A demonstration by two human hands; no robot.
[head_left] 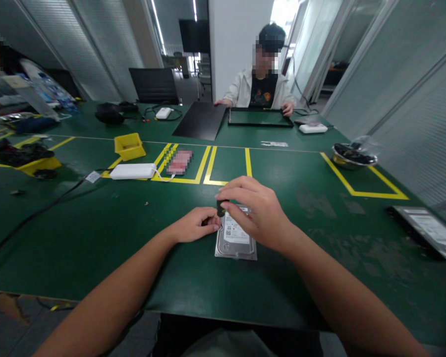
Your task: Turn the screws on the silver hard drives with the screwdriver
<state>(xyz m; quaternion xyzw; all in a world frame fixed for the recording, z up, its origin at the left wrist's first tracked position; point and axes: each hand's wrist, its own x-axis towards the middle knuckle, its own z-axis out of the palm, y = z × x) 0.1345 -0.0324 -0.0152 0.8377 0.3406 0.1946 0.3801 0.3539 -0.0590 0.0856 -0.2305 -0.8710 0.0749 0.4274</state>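
A silver hard drive (236,249) with a white printed label lies flat on the green table in front of me. My right hand (260,210) reaches over it, with thumb and fingers closed on the short dark handle of a screwdriver (220,207). That handle stands roughly upright above the drive's left edge, and its shaft and tip cannot be made out. At the same edge, my left hand (196,224) has its fingers curled against the drive, just below the screwdriver. Its fingertips are partly hidden.
At right lies another drive-like unit (433,230), with a metal bowl (353,157) behind it. A white power strip (134,171), yellow bin (129,147) and pink phone (180,162) lie ahead. Across the table, a person (263,84) handles a black frame (260,124) and dark panel (200,121).
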